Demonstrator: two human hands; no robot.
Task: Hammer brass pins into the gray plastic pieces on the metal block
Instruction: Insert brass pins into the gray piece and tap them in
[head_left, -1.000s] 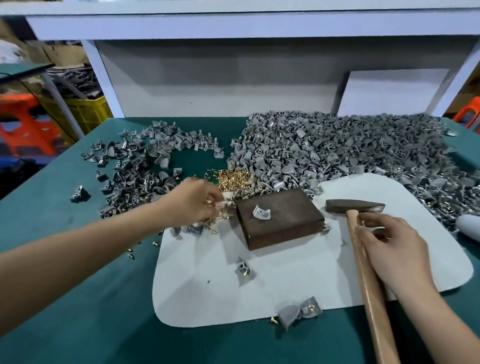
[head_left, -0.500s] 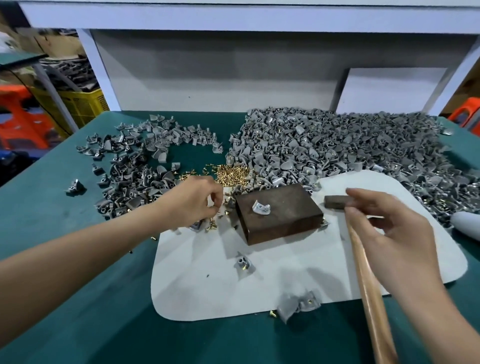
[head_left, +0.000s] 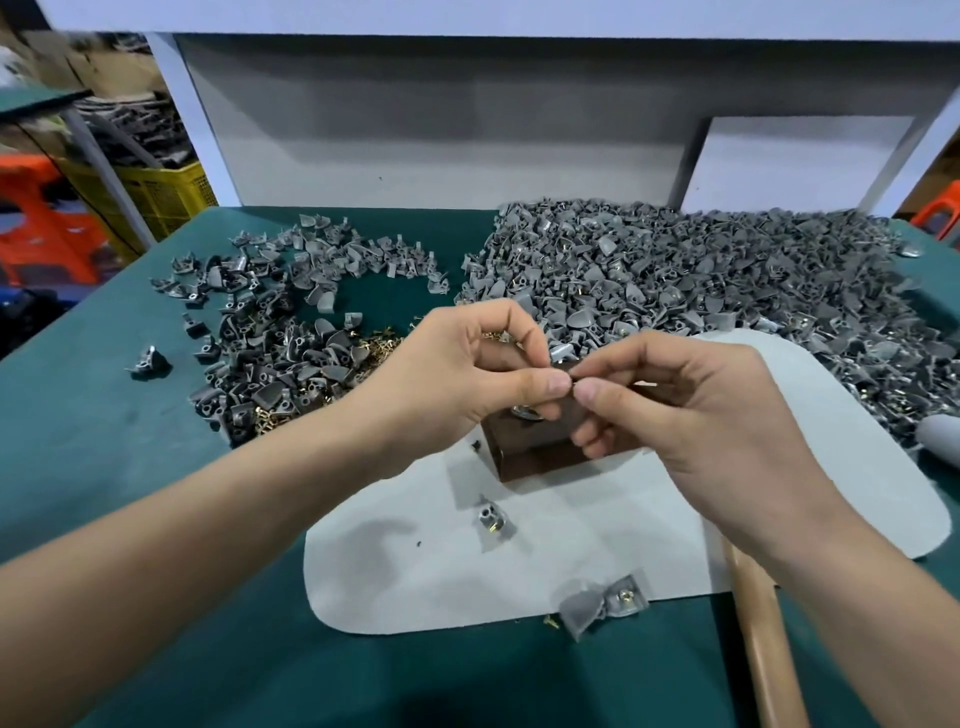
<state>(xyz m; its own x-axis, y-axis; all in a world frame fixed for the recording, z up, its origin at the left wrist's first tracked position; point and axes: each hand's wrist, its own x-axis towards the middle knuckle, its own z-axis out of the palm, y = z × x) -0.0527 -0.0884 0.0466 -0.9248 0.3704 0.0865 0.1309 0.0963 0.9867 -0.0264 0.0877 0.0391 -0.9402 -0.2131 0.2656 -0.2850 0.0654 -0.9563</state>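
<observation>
**Change from 0.5 s ago**
- The left hand (head_left: 467, 374) is no longer at the loose brass pins (head_left: 376, 347) left of the block.
- The right hand (head_left: 691, 410) is off the hammer handle (head_left: 763, 629).
- The 2 hands now meet in mid-air above the metal block (head_left: 524, 454).
- The handle lies alone at the near right, partly under the right wrist. The hammer head is hidden.

**Hand pose**
- Left hand: comes in from the near left, thumb and forefinger drawn tip to tip, other fingers curled.
- Right hand: comes in from the near right, thumb and forefinger likewise closed, touching the left fingertips.
- Grip, both hands: pinched. Whether a pin sits between the tips cannot be told, as it would be too small to see.

**Task items**
- Metal block: on the white mat (head_left: 415, 566), mostly covered by the hands.
- 1 gray piece (head_left: 523, 413): on the block's top, partly visible.
- Pinned pieces: 1 (head_left: 491, 517) near the block and a pair (head_left: 602, 605) at the mat's near edge.
- Large gray heap (head_left: 675, 280): far right.
- Smaller scatter (head_left: 270, 353): far left, on the green table (head_left: 114, 447).
</observation>
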